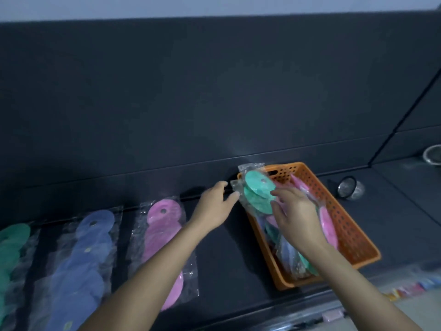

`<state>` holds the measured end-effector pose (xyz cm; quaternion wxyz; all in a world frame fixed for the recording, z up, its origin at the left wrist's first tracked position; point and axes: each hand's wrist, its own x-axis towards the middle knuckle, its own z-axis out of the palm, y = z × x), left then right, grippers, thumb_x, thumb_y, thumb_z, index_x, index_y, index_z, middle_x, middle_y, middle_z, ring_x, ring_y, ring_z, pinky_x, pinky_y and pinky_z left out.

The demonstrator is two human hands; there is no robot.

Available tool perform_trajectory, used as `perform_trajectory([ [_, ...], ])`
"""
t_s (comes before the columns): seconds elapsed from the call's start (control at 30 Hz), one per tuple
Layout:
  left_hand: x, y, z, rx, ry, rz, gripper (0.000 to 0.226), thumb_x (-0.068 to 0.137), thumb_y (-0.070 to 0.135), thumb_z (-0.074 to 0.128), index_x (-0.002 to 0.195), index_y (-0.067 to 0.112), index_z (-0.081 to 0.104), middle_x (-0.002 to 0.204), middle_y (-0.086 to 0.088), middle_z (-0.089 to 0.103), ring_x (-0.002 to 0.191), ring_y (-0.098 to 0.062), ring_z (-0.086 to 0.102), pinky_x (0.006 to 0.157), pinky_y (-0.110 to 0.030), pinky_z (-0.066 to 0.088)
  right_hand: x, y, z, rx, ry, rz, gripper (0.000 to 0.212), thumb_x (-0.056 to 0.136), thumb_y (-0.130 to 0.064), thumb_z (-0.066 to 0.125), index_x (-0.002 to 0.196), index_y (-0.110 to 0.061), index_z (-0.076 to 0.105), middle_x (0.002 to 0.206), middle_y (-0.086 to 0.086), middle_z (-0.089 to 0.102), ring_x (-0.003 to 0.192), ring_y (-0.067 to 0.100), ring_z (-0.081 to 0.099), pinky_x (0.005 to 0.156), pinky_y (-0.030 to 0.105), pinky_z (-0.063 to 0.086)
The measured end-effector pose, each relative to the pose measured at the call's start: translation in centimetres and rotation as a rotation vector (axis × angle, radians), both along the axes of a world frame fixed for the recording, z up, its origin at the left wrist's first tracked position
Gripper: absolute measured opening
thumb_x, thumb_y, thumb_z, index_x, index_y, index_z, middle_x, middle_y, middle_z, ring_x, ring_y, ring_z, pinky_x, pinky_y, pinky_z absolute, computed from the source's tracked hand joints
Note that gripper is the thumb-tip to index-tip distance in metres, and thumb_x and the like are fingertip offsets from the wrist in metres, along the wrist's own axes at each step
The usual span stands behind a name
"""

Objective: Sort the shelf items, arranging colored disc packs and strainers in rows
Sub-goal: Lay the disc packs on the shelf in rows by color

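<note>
Over the far left corner of the orange basket (334, 199), the fingers (232, 197) of the left hand (214, 209) pinch the clear edge of a green disc pack (257, 189). The fingers (276, 194) of the right hand (298, 218) are spread out and touch the other side of the same pack, but it is too blurry to tell if they grip it. The green disc pack is up in the air, tilted, just above that corner of the basket. Under the right hand, more packs (328, 225) lie piled in the basket: pink, green and pale blue. The basket sits on a dark shelf (226, 247), turned a bit at an angle. To the left of the left hand, three packs lie flat on the shelf side by side in a row: a pink disc pack (162, 235), then a blue disc pack (83, 254), then a second green pack (12, 242) cut off by the left edge. To the right of the basket, a small metal strainer (349, 187) lies tipped on its side. Another strainer (433, 155) peeks in at the far right edge, farther back. A dark wall (191, 91) stands behind the shelf.
</note>
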<state>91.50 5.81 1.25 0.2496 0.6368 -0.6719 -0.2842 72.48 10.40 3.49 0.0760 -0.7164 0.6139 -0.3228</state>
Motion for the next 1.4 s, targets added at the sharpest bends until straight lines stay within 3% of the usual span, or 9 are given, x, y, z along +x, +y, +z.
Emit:
perform_trajectory([
  [0.13, -3.0, -1.5, 0.5, 0.054, -0.021, 0.107, 0.049, 0.093, 0.052, 0.042, 0.116, 0.009, 0.047, 0.096, -0.008, 0.065, 0.075, -0.018, 0.060, 0.056, -0.030, 0.043, -3.9, -1.2, -0.6, 0.199, 0.300, -0.168, 0.048, 0.087, -0.032, 0.059, 0.131, -0.016, 0.052, 0.135, 0.013, 0.051, 0.116, 0.038, 0.044, 0.094, 0.045, 0.038],
  [0.23, -4.9, -2.4, 0.7, 0.091, -0.007, 0.157, 0.047, 0.091, 0.053, 0.045, 0.103, 0.008, 0.047, 0.099, -0.010, 0.064, 0.076, -0.020, 0.060, 0.056, -0.031, 0.044, -5.2, -1.8, -1.7, 0.415, 0.384, -0.160, 0.068, 0.084, -0.046, 0.057, 0.143, -0.027, 0.030, 0.143, 0.011, 0.037, 0.124, 0.039, 0.038, 0.102, 0.049, 0.036],
  [0.47, -6.9, -3.5, 0.2, 0.150, 0.063, 0.215, 0.047, 0.084, 0.039, 0.065, 0.108, 0.005, 0.044, 0.102, -0.011, 0.063, 0.085, -0.025, 0.064, 0.069, -0.036, 0.054, -6.6, -2.3, -3.7, 0.379, 0.425, -0.073, 0.057, 0.090, -0.031, 0.054, 0.142, -0.028, 0.030, 0.144, 0.007, 0.039, 0.123, 0.035, 0.044, 0.098, 0.045, 0.045],
  [0.6, -7.8, -4.2, -0.4, 0.115, 0.041, 0.194, 0.033, 0.084, 0.029, 0.064, 0.098, 0.008, 0.043, 0.098, -0.011, 0.063, 0.080, -0.024, 0.062, 0.056, -0.028, 0.045, -8.1, -2.4, -4.1, 0.300, 0.422, -0.068, 0.051, 0.092, -0.018, 0.049, 0.139, -0.029, 0.034, 0.139, 0.005, 0.046, 0.115, 0.033, 0.051, 0.084, 0.041, 0.050],
  [0.73, -9.8, -4.6, -1.0, 0.077, 0.051, 0.178, 0.031, 0.086, 0.028, 0.063, 0.095, 0.010, 0.040, 0.087, -0.005, 0.059, 0.063, -0.011, 0.054, 0.044, -0.022, 0.035, -10.4, -2.9, -4.4, 0.277, 0.450, -0.086, 0.058, 0.090, -0.012, 0.051, 0.141, -0.031, 0.034, 0.143, 0.003, 0.045, 0.121, 0.031, 0.050, 0.088, 0.040, 0.049],
  [0.9, -13.0, -5.1, -1.3, 0.059, 0.084, 0.172, 0.029, 0.089, 0.027, 0.061, 0.098, 0.009, 0.041, 0.088, -0.004, 0.058, 0.067, -0.014, 0.056, 0.043, -0.021, 0.036, -13.8, -3.9, -4.2, 0.296, 0.423, -0.086, 0.060, 0.089, -0.009, 0.054, 0.142, -0.031, 0.037, 0.146, 0.003, 0.043, 0.126, 0.030, 0.047, 0.097, 0.043, 0.048],
  [1.13, -16.7, -5.9, -1.5, 0.157, 0.285, 0.211, 0.024, 0.091, 0.019, 0.058, 0.104, 0.001, 0.048, 0.099, -0.011, 0.062, 0.084, -0.025, 0.065, 0.063, -0.040, 0.059, -17.4, -4.6, -3.8, 0.291, 0.269, -0.074, 0.053, 0.089, -0.006, 0.052, 0.138, -0.024, 0.046, 0.146, 0.006, 0.043, 0.122, 0.031, 0.053, 0.093, 0.040, 0.051],
  [1.27, -18.2, -6.2, -1.1, 0.322, 0.544, 0.232, 0.013, 0.093, 0.013, 0.056, 0.103, 0.004, 0.055, 0.104, -0.011, 0.064, 0.091, -0.024, 0.067, 0.061, -0.034, 0.061, -18.8, -4.7, -3.7, 0.247, 0.206, -0.107, 0.051, 0.084, 0.005, 0.051, 0.132, -0.012, 0.051, 0.144, 0.010, 0.045, 0.114, 0.032, 0.058, 0.087, 0.036, 0.052],
  [1.4, -18.1, -6.0, -1.1, 0.263, 0.510, 0.204, 0.014, 0.089, 0.012, 0.054, 0.079, 0.006, 0.047, 0.084, -0.006, 0.057, 0.080, -0.019, 0.058, 0.068, -0.033, 0.051, -19.5, -4.5, -3.7, 0.150, 0.250, -0.200, 0.036, 0.085, 0.003, 0.051, 0.121, 0.000, 0.055, 0.139, 0.021, 0.046, 0.115, 0.039, 0.054, 0.086, 0.043, 0.054],
])
